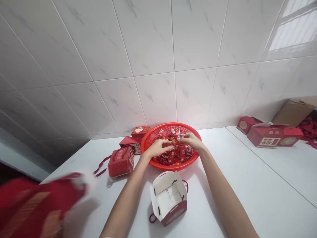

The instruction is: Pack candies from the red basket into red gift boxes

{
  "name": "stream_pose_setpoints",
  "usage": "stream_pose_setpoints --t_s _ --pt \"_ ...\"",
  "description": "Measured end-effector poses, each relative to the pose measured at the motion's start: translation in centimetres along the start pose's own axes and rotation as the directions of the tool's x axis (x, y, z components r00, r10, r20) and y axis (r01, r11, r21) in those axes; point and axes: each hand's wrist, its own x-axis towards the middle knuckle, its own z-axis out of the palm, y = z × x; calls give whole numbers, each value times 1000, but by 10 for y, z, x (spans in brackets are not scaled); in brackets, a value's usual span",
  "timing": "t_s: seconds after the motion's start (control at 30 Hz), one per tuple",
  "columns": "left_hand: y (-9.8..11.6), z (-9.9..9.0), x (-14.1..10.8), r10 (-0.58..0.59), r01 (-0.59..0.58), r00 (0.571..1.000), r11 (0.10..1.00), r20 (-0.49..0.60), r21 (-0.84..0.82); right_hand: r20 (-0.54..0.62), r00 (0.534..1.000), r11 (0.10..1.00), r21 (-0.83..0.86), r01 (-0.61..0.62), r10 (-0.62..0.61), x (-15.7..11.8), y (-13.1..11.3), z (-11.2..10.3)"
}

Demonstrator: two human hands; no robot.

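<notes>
Both my hands reach into a red plastic basket [143,145] full of red wrapped candies [170,158]. My left hand [158,148] is at the middle of the pile, its thumb and fingers closed on a wrapped candy. On the right side, my right hand [192,142] pinches another wrapped candy, its fingertips close to the left ones. In front of the basket, between my forearms, stands an open gift box [169,195], white inside and dark red outside, with cord handles. No candy shows in it.
A closed red gift box [121,162] with a ribbon lies left of the basket, more red boxes [131,143] behind it. A blurred red shape [37,205] fills the lower left. At right are red boxes [269,135] and a cardboard box [292,112]; a tiled wall [158,99] stands behind.
</notes>
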Motion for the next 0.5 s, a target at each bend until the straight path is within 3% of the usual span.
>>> stream_pose_setpoints --t_s 0.23,0.33,0.5 --pt "-2 1 2 18 -18 1000 999 -19 -28 -85 996 997 -82 4 -11 3 3 -1" --pt "-4 1 3 33 -37 995 998 -90 -41 -121 992 992 -128 8 -24 2 4 -1" --pt "-4 1 -3 39 -48 977 998 -210 -36 -82 995 985 -168 41 -55 4 5 1"
